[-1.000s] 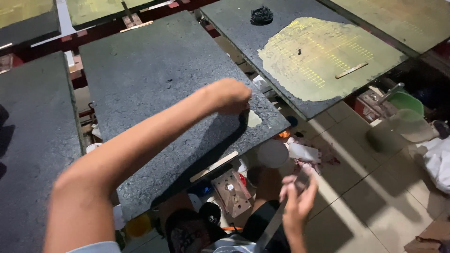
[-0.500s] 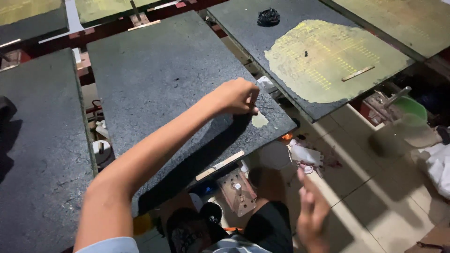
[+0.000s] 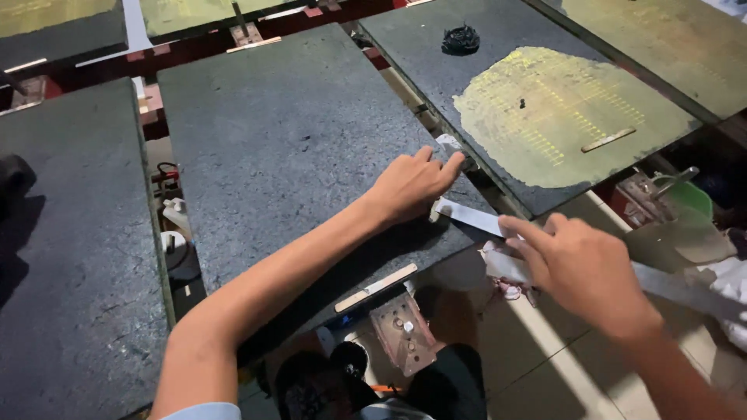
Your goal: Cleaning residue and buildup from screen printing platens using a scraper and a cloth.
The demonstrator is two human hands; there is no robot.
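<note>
Left hand (image 3: 411, 185) lies flat on the near right corner of the grey speckled slab (image 3: 296, 148), fingers together, pressing down beside a white strip (image 3: 469, 215). That strip juts off the slab's right edge, and the right hand (image 3: 585, 268) pinches its other end, fingers curled round it. A long grey blade-like piece (image 3: 677, 286) runs on rightward from that hand; what it is, I cannot tell. A pale wooden stick (image 3: 376, 288) sits along the slab's near edge. Right of it, across a narrow gap, another slab (image 3: 498, 47) carries a broad yellow-green patch (image 3: 560, 113), a small stick (image 3: 608, 140) lying on it, and a black tangled lump (image 3: 461, 39) at the far end. Green bowl (image 3: 691, 198) on the floor at right, brown metal bracket (image 3: 402, 333) below the slab.
</note>
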